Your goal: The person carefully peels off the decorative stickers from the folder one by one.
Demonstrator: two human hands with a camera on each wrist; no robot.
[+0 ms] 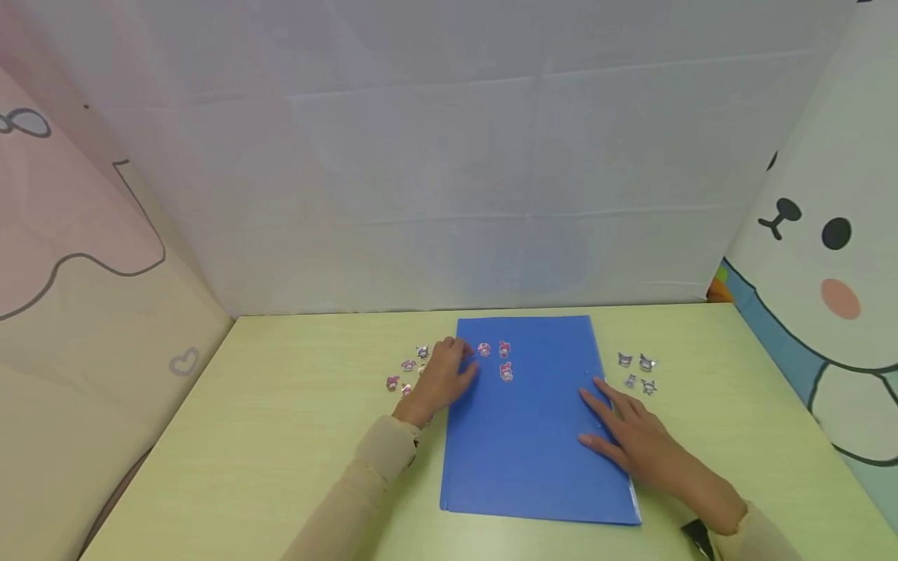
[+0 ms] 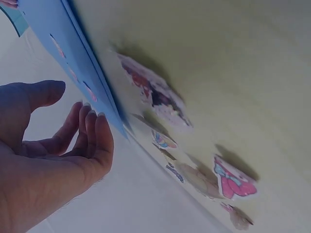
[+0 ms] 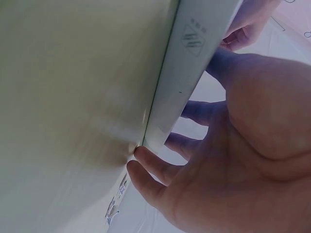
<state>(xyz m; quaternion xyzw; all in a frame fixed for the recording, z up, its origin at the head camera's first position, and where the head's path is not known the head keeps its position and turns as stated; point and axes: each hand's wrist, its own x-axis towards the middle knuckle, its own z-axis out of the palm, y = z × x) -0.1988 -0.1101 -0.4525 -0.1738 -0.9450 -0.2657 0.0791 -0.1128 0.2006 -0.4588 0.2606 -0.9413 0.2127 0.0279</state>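
A blue folder (image 1: 526, 460) lies on the table, with three pink character stickers (image 1: 507, 372) near its top. My left hand (image 1: 439, 378) hovers at the folder's upper left edge. In the left wrist view, the thumb and the loosely bent fingers of the left hand (image 2: 53, 160) stand apart, and nothing shows between them. My right hand (image 1: 641, 440) rests on the folder's right edge with fingers spread. The right wrist view shows the folder's pale side (image 3: 180, 63) beside the fingers of the right hand (image 3: 243, 160).
Several pink and white stickers (image 1: 392, 382) lie on the table left of the folder, partly behind the left hand. A group of several purple-grey stickers (image 1: 647, 363) lies to its right. The pale table (image 1: 295, 405) meets a white cloth backdrop (image 1: 421, 195) at the back.
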